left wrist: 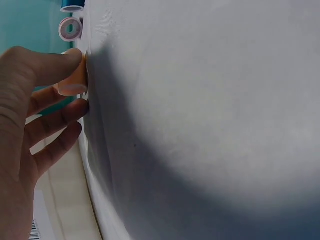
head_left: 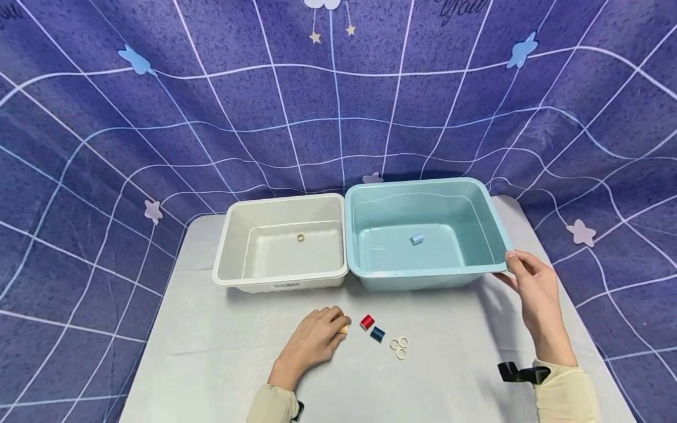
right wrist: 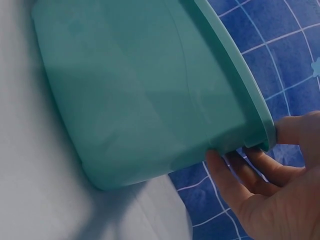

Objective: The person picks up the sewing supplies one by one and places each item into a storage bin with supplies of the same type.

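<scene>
Head view: pinching yellow spool (head_left: 344, 330) in narrowed left grip (head_left: 315, 335); clasping blue bin rim (head_left: 423, 272) with right grip (head_left: 536, 291), likewise narrowed.

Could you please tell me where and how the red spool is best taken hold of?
Probably pinch the red spool by its two ends, coming from above: it lies on its side, and the dark blue spool sits close by its near-right flank, leaving little finger room there.
</scene>
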A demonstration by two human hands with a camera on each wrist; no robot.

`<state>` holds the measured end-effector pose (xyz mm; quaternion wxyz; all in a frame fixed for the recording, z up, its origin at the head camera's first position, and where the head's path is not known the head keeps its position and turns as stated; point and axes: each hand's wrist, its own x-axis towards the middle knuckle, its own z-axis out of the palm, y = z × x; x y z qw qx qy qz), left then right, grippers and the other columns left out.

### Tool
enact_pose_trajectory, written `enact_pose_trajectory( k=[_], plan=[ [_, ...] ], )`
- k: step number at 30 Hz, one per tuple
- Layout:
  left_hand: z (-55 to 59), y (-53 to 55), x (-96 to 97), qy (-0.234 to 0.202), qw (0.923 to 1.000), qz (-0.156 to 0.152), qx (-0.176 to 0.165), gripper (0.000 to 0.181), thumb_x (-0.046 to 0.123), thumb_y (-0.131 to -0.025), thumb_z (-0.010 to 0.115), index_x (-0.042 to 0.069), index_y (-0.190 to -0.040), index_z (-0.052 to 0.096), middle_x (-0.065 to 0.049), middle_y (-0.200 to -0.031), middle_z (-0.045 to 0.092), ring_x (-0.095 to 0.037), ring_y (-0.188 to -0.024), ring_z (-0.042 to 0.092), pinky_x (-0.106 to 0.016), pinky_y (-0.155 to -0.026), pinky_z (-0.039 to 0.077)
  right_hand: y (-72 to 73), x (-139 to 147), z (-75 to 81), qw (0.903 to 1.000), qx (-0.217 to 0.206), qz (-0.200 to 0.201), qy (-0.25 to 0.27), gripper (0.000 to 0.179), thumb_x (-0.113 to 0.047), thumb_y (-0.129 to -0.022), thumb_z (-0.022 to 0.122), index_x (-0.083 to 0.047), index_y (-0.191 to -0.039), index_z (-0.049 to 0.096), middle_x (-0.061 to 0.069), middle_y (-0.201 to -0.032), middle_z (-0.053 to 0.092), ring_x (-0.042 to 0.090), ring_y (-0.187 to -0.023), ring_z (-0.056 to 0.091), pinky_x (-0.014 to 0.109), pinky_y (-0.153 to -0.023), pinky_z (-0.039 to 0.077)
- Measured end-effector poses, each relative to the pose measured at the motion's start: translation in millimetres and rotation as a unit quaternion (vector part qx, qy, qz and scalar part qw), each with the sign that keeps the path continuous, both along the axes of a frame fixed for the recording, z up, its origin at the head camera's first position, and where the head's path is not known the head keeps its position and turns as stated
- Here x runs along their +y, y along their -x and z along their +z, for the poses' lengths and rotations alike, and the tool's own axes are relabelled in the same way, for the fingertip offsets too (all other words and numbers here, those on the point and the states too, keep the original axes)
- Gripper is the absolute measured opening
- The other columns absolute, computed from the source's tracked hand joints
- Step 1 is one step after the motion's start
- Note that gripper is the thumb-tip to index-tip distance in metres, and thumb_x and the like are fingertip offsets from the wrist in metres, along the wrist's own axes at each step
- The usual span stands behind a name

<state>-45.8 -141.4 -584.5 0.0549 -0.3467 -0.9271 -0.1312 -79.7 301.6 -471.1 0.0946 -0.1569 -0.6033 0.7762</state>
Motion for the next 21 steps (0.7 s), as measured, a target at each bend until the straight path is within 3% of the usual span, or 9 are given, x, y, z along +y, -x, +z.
enact_pose_trajectory(
  k=[13, 21],
  plan=[
    [5.4, 0.5, -2.1, 0.007, 1.0000, 0.006, -0.004, 0.019, 0.026, -0.096, 0.074, 0.025, -0.115, 0.071, 0.010, -0.106, 0.064, -0.010, -0.092, 0.061, -0.032, -0.083, 0.055, 3.8, 1, 1.5, 0.9999, -0.010, 0.014, -0.002, 0.008, -0.010, -0.100, 0.068, -0.008, -0.102, 0.075, -0.004, -0.098, 0.070, 0.005, -0.088, 0.072, 0.025, -0.079, 0.063],
    [10.3, 0.8, -5.1, -0.017, 0.9998, 0.010, -0.001, 0.021, 0.028, -0.096, 0.075, 0.024, -0.116, 0.071, 0.011, -0.107, 0.065, -0.009, -0.095, 0.063, -0.032, -0.085, 0.055, 1.0, 6, 3.8, 0.9989, -0.004, 0.045, -0.010, 0.010, -0.008, -0.102, 0.062, -0.008, -0.102, 0.073, -0.003, -0.099, 0.067, 0.005, -0.087, 0.068, 0.026, -0.078, 0.063]
  ],
)
